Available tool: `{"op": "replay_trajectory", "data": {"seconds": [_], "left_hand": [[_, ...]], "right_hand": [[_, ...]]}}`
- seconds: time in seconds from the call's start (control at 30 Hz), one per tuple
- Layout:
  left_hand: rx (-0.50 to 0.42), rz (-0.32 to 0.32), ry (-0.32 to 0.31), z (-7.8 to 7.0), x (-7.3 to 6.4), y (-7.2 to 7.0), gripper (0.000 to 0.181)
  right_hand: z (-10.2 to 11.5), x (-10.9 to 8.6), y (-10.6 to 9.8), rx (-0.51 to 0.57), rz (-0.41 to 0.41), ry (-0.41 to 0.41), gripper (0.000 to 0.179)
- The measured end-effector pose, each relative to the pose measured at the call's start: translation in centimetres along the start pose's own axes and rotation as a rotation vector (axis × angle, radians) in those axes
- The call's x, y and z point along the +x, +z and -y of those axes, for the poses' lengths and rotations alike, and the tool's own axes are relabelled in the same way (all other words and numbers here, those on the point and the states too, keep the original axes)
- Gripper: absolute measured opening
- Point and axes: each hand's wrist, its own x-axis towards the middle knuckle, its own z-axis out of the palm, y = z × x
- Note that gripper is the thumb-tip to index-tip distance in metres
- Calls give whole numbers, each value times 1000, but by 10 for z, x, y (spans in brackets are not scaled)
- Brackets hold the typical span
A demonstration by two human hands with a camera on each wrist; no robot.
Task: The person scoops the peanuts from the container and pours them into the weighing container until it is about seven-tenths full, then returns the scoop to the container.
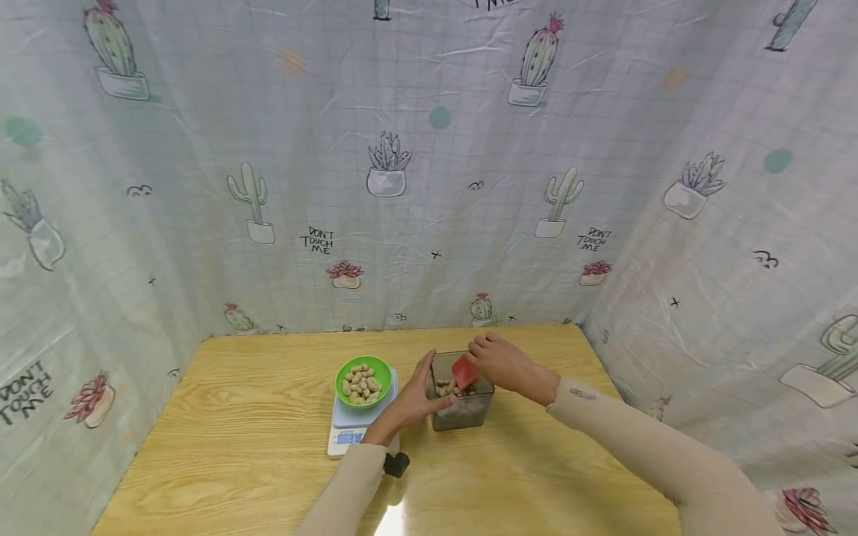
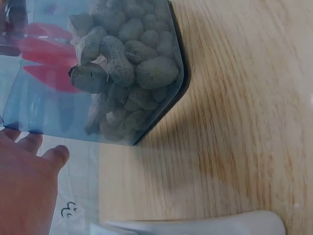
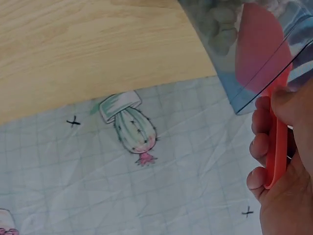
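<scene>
A clear, dark-tinted box (image 1: 459,417) with peanuts (image 2: 156,72) in its lower part stands on the table. My left hand (image 1: 412,402) holds it at the near left side, thumb along the front and fingers up the left wall. In the right wrist view, my right hand (image 3: 288,142) grips the handle of a red scoop (image 3: 259,49), fingers wrapped round it. The blade of the scoop dips inside the box, among the peanuts, seen through the wall in the left wrist view.
Left of the box, a green bowl (image 1: 386,368) of peanuts sits on a white kitchen scale (image 1: 332,441) with a lit display, partly behind my left wrist. The wooden table (image 1: 255,417) ends at a cactus-print curtain (image 1: 429,298) at the back and sides.
</scene>
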Motion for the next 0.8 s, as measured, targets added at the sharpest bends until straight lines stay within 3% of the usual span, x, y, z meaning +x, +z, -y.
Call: {"op": "replay_trajectory", "data": {"seconds": [0.27, 0.47, 0.7, 0.8], "left_hand": [[19, 13, 2, 1, 0, -2, 102], [43, 2, 12, 0, 4, -4, 102], [60, -9, 6, 2, 6, -5, 100], [64, 4, -3, 0, 5, -5, 100]], "right_hand": [[11, 20, 0, 49, 61, -81, 38], [9, 17, -7, 77, 78, -148, 30], [10, 16, -1, 200, 12, -122, 27], [11, 15, 0, 275, 35, -91, 24]]}}
